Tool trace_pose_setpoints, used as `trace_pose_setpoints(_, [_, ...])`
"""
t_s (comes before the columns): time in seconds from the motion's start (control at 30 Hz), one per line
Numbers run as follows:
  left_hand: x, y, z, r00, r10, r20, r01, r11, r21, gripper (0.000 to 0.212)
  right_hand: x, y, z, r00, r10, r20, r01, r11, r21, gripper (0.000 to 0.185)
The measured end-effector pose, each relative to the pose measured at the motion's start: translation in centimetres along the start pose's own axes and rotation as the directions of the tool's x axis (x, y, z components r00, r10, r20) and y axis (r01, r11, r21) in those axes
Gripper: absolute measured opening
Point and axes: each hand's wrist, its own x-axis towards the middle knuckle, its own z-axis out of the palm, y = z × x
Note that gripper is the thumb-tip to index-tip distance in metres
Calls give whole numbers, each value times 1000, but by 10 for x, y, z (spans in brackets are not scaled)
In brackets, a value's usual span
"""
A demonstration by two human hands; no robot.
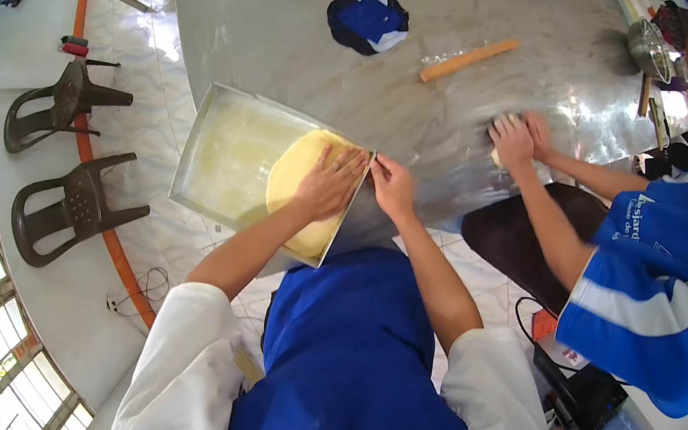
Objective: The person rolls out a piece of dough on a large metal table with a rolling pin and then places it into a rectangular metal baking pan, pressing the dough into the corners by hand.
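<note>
A flat sheet of yellow dough [289,171] covers the right part of a shallow metal baking tray [221,151]. My left hand [330,183] lies palm down on the dough, fingers spread and pointing toward the tray's far right corner. With thumb and fingertips, my right hand [391,183] grips the tray's right rim near that corner. The left part of the tray shows bare metal with a greasy yellowish film. The tray sits at the near left edge of the metal table [291,29], partly overhanging it.
A wooden rolling pin [469,61] and a blue, white and black cloth cap [368,22] lie on the table. At right, a co-worker's hands [516,139] press a small piece of dough. Between us stands a dark chair [531,241]. Plastic chairs [78,204] line the left wall.
</note>
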Motion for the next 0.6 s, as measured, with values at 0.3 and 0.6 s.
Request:
trace_pose_setpoints(0.3, [8,-3,-11,987,-110,-117,103,993,-66,54,14,-9,-16,995,61,82,-58,998,-36,33])
trace_pose_setpoints(0.6, [24,-4,-6,985,-94,-141,90,995,-39,55,9,0,-8,997,39,61,-40,999,17,37])
